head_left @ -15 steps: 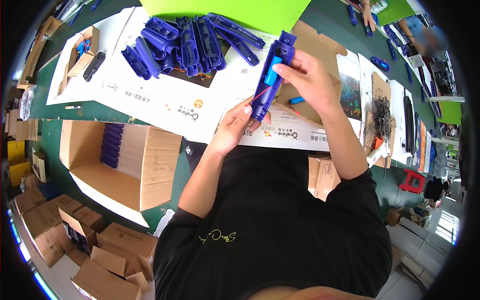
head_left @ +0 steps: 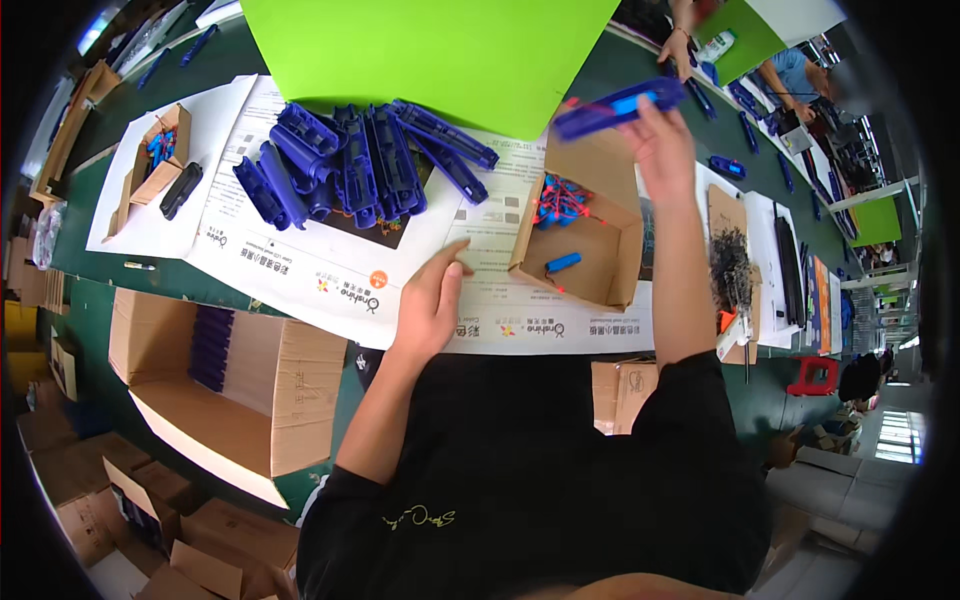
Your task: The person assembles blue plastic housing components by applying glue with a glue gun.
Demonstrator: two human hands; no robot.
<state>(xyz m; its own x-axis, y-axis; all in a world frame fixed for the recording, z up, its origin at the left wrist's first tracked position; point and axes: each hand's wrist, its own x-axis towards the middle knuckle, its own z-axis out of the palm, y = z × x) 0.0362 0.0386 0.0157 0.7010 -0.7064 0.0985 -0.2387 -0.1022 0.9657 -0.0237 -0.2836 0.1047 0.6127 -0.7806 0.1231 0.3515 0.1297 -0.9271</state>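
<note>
My right hand [head_left: 660, 140] is raised at the upper right, closed on a dark blue plastic housing half [head_left: 585, 122]. A light blue battery [head_left: 634, 103] lies in that housing, and the piece is slightly smeared by motion. My left hand [head_left: 432, 305] is low over the printed sheet with its fingers apart and nothing in them. Between the hands stands an open cardboard box [head_left: 622, 262]. It holds a bundle of blue batteries with red wires [head_left: 562, 203] and a single battery [head_left: 563, 262]. Left of it lies a pile of empty blue housing halves [head_left: 360, 165].
A bright green board [head_left: 430, 60] rises behind the pile. A small box of wired parts [head_left: 160, 150] and a black housing [head_left: 182, 191] are at left. A large carton [head_left: 305, 400] stands below the table edge. Another person's hand [head_left: 677, 52] is at the far right.
My right hand has carried the housing with its battery up and to the right, away from my left hand. The left hand has let go of it and moved left and down.
</note>
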